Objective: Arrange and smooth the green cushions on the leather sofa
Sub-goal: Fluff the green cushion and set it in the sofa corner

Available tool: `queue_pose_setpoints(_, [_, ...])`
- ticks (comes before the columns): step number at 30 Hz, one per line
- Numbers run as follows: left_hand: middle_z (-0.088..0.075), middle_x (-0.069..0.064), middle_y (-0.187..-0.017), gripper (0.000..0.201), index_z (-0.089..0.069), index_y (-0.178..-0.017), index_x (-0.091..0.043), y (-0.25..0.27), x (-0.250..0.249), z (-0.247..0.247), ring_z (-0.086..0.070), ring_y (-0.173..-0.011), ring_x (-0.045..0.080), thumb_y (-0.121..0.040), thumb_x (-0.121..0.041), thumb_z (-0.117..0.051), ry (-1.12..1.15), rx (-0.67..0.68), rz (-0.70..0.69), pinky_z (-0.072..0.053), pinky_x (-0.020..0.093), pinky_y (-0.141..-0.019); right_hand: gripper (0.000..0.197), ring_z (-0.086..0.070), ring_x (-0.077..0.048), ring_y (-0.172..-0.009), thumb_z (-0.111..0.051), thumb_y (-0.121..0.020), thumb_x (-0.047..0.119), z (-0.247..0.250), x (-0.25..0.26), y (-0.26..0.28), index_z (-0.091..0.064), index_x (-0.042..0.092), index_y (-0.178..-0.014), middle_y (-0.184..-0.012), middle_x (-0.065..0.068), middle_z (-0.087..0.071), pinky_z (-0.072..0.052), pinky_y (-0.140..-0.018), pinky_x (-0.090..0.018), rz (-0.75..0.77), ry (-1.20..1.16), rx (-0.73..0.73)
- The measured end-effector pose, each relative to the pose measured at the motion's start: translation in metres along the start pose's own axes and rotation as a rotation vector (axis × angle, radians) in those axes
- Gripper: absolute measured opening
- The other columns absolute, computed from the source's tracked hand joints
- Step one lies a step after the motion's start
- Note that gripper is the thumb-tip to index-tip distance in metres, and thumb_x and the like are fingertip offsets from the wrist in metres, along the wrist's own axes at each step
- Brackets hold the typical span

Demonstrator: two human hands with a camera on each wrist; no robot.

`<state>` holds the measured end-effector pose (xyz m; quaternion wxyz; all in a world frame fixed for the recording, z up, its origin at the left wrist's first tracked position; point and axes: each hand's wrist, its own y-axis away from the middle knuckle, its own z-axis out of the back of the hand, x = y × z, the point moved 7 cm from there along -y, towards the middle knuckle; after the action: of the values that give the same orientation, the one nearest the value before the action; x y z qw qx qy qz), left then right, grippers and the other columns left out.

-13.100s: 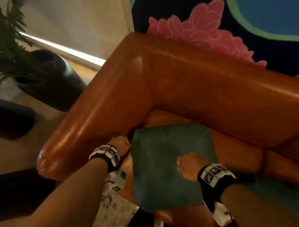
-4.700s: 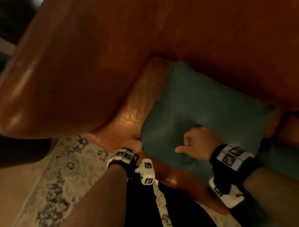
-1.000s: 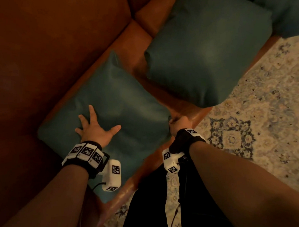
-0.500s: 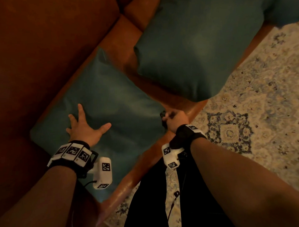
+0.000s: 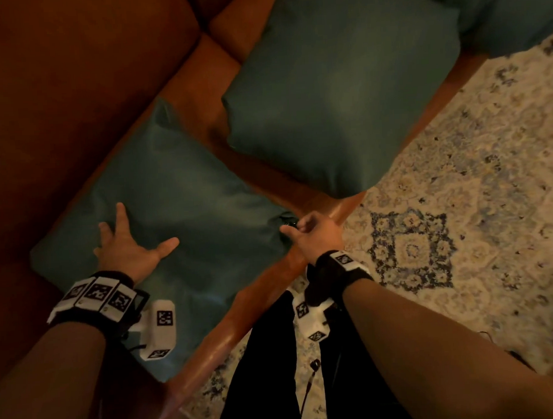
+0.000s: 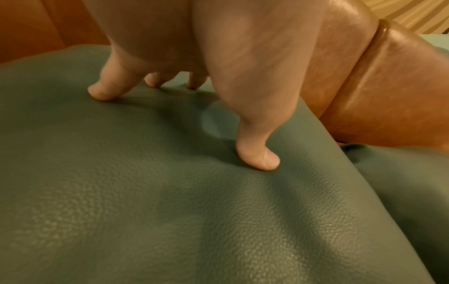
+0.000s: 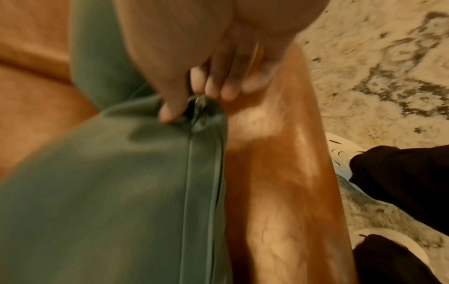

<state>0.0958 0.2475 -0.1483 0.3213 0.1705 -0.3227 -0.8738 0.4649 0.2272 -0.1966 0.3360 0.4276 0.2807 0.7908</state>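
Observation:
The near green cushion [image 5: 190, 213] lies flat on the leather sofa seat [image 5: 199, 63]. My left hand [image 5: 127, 244] rests spread on its top; in the left wrist view the fingertips [image 6: 102, 94] and thumb press into the green cover [image 6: 170, 211]. My right hand [image 5: 304, 230] is at the cushion's right front corner. There, thumb and fingers pinch the zipper end [image 7: 199, 107] of the cushion [image 7: 109, 192]. A second green cushion [image 5: 336, 89] lies further right, overhanging the seat's front edge.
A third green cushion [image 5: 507, 12] shows at the top right corner. The sofa backrest [image 5: 73, 75] rises on the left. A patterned rug [image 5: 458, 201] covers the floor in front, where my legs [image 5: 269, 368] and white shoes [image 7: 340, 153] stand against the sofa's front edge [image 7: 279, 173].
My left hand has stayed flat on the near cushion, sliding slightly toward its left side. My right hand remains at the right front corner, its fingers now closed on the zipper end.

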Motion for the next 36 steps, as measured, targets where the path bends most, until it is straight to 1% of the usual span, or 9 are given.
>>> queue_pose_setpoints(10, [0.003,0.011,-0.160,0.118,0.006,-0.148,-0.044,0.007,-0.010,-0.002,-0.010,-0.143,0.046,-0.066,-0.054,-0.078,-0.028,-0.032,0.014,-0.017,0.054,-0.116,0.039,-0.061,-0.029,-0.110,-0.058,-0.091,0.043,-0.009,-0.001,-0.002,-0.067,0.012,-0.113,-0.117,-0.007,-0.067,-0.048,-0.092,-0.030,-0.342,-0.032,0.061])
queue_pose_setpoints(15, [0.002,0.010,-0.160,0.118,0.006,-0.148,-0.044,0.006,-0.008,-0.002,-0.010,-0.143,0.046,-0.066,-0.055,-0.077,-0.029,-0.041,0.015,-0.017,0.054,-0.116,0.023,-0.057,-0.029,-0.081,-0.054,-0.089,0.030,-0.009,-0.006,0.002,-0.062,0.011,-0.098,-0.109,-0.011,-0.066,-0.044,-0.075,-0.032,-0.472,-0.149,0.059])
queue_pose_setpoints(19, [0.003,0.008,-0.161,0.117,0.006,-0.147,-0.047,0.001,-0.003,-0.001,-0.011,-0.144,0.044,-0.065,-0.056,-0.077,-0.027,-0.029,0.022,-0.017,0.054,-0.117,0.046,-0.058,-0.027,-0.080,-0.065,-0.079,0.043,0.000,-0.034,0.017,-0.062,0.005,-0.106,-0.094,-0.006,-0.063,-0.043,-0.070,-0.035,-0.649,-0.412,0.006])
queue_pose_setpoints(23, [0.005,0.007,-0.161,0.116,0.008,-0.147,-0.047,0.001,-0.008,-0.005,-0.005,-0.143,0.046,-0.068,-0.054,-0.076,-0.023,-0.001,0.033,-0.014,0.056,-0.116,0.008,-0.059,-0.014,-0.052,-0.058,-0.082,0.014,-0.003,-0.054,0.022,-0.061,0.007,-0.080,-0.071,-0.003,-0.064,-0.048,-0.050,-0.024,-0.687,-0.833,0.064])
queue_pose_setpoints(25, [0.006,0.006,-0.161,0.116,0.008,-0.147,-0.047,0.003,-0.007,-0.004,-0.003,-0.144,0.045,-0.068,-0.054,-0.077,-0.007,0.010,0.029,-0.013,0.056,-0.117,0.012,-0.058,-0.014,-0.050,-0.053,-0.088,0.008,-0.006,-0.055,0.021,-0.057,0.008,-0.077,-0.066,-0.003,-0.063,-0.049,-0.048,-0.022,-0.699,-0.905,0.079])
queue_pose_setpoints(28, [0.005,0.006,-0.161,0.118,0.007,-0.147,-0.047,0.007,-0.006,-0.001,-0.006,-0.145,0.042,-0.065,-0.056,-0.078,0.017,0.004,-0.017,-0.015,0.054,-0.117,0.014,-0.065,-0.026,-0.079,-0.059,-0.084,0.018,0.012,-0.048,0.008,-0.064,0.006,-0.089,-0.088,-0.010,-0.070,-0.049,-0.067,-0.032,-0.571,-0.608,-0.002])
queue_pose_setpoints(32, [-0.023,0.015,-0.154,0.102,-0.021,-0.150,-0.027,0.023,0.015,0.014,-0.024,-0.142,0.031,-0.068,-0.053,-0.078,0.188,-0.217,-0.142,-0.021,0.041,-0.118,0.036,-0.056,-0.016,-0.094,-0.070,-0.080,0.042,0.028,0.018,-0.003,-0.060,0.022,-0.108,-0.104,0.002,-0.062,-0.046,-0.082,-0.029,0.200,0.341,-0.035])
queue_pose_setpoints(34, [-0.044,0.024,-0.137,0.083,-0.041,-0.138,-0.011,0.043,0.057,0.020,-0.038,-0.130,0.037,-0.074,-0.056,-0.070,0.270,-0.431,-0.092,-0.028,0.040,-0.113,0.040,-0.058,-0.019,-0.101,-0.072,-0.079,0.040,0.011,0.034,-0.003,-0.057,0.024,-0.113,-0.110,0.002,-0.063,-0.049,-0.089,-0.034,0.379,0.539,0.108])
queue_pose_setpoints(36, [-0.042,0.027,-0.134,0.073,-0.040,-0.136,-0.008,0.068,0.115,0.005,-0.039,-0.126,0.041,-0.077,-0.037,-0.068,0.379,-0.458,0.170,-0.030,0.043,-0.111,0.034,-0.062,-0.023,-0.102,-0.072,-0.080,0.035,0.003,0.033,-0.011,-0.059,0.024,-0.109,-0.108,0.000,-0.067,-0.051,-0.087,-0.035,0.364,0.617,0.212])
